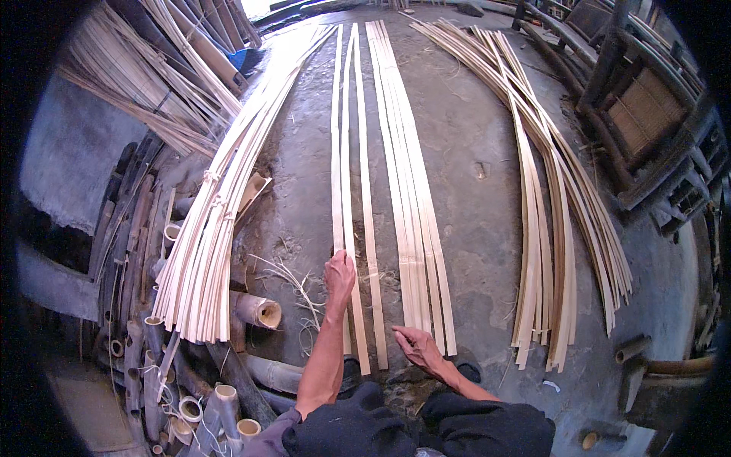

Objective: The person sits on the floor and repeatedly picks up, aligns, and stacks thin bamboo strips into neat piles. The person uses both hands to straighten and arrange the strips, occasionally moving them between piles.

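Note:
Long, pale bamboo strips lie lengthwise on the grey floor before me. My left hand [339, 273] is closed around the leftmost bamboo strip [336, 175] of three loose ones. The second loose strip [347, 167] runs close beside it and passes by that hand. A little to the right is the third loose strip [368, 228]. My right hand [417, 344], its index finger stretched out, is apart from the left one, at the near end of a row of several strips [411, 236] laid side by side. Nothing shows in its fingers.
A tied bundle of strips [199, 251] slants along the left, above cut bamboo tubes [257, 311]. Crossing strips [550, 190] lie at the right. Farther right stands a bamboo chair [647, 114]. Thin shavings [298, 283] litter the floor [472, 152] near my left arm.

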Demonstrator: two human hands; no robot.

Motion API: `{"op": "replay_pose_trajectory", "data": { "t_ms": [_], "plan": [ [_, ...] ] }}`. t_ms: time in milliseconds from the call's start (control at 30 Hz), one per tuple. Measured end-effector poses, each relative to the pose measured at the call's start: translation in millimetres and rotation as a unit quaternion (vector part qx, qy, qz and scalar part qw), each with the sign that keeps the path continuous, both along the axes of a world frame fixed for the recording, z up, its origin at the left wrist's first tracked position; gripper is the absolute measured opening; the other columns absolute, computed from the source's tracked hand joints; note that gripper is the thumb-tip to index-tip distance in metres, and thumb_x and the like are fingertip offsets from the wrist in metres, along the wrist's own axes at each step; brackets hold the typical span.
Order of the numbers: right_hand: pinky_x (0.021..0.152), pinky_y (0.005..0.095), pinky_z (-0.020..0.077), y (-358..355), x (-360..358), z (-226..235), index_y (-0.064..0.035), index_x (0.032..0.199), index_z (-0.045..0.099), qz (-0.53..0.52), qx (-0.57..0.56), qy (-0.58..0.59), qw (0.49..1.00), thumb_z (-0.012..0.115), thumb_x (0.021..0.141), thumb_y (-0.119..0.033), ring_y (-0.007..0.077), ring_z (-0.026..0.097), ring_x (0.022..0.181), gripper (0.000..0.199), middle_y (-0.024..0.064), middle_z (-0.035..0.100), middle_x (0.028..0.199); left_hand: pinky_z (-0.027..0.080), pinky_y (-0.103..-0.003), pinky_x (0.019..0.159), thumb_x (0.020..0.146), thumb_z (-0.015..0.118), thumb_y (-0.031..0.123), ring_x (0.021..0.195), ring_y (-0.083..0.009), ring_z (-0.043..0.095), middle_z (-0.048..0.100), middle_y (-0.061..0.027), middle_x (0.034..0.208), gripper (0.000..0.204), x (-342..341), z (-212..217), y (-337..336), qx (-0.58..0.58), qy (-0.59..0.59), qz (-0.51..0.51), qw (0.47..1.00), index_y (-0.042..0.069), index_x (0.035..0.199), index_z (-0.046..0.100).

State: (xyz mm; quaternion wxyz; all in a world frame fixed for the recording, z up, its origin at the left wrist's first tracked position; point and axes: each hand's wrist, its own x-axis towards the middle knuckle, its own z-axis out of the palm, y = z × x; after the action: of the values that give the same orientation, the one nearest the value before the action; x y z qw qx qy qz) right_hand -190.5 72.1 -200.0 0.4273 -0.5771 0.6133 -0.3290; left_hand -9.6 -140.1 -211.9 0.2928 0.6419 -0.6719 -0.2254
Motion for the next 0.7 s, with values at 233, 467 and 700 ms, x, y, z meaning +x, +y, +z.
{"op": "replay_pose_trajectory", "data": {
  "t_ms": [233,467,700],
  "plan": [
    [0.064,0.0265,0.0483,7,-2,-2,-0.0002,0.118,0.063,0.003,0.001,-0.026,1.000,0.055,0.098,-0.020,0.0125,0.059,0.071,0.029,0.0086,0.066,0.083,0.056,-0.030,0.062,0.094,0.049,0.014,0.070,-0.0184,0.067,0.068,-0.0166,0.087,0.024,6,16,-1,0.262,0.367,0.056,0.891,-0.003,0.111,0.054],
    [0.064,0.0286,0.0516,-16,28,14,-0.0045,0.132,0.049,-0.032,0.170,-0.351,0.920,0.053,0.099,-0.030,0.0131,0.060,0.073,0.042,0.0076,0.063,0.087,0.057,-0.034,0.072,0.098,0.048,0.013,0.082,-0.0207,0.068,0.068,-0.0152,0.096,0.022,-39,16,33,0.304,0.481,0.009,0.822,-0.003,0.112,0.053],
    [0.058,0.0347,0.0473,-26,-9,73,-0.0019,0.120,0.055,-0.198,0.062,-0.077,0.975,0.046,0.100,-0.031,0.0159,0.060,0.065,0.036,0.0107,0.056,0.068,0.053,-0.038,0.081,0.098,0.050,0.023,0.094,-0.0286,0.065,0.064,-0.0165,0.108,0.035,-55,6,54,0.115,0.289,-0.021,0.950,-0.002,0.122,0.048]
  ]
}}
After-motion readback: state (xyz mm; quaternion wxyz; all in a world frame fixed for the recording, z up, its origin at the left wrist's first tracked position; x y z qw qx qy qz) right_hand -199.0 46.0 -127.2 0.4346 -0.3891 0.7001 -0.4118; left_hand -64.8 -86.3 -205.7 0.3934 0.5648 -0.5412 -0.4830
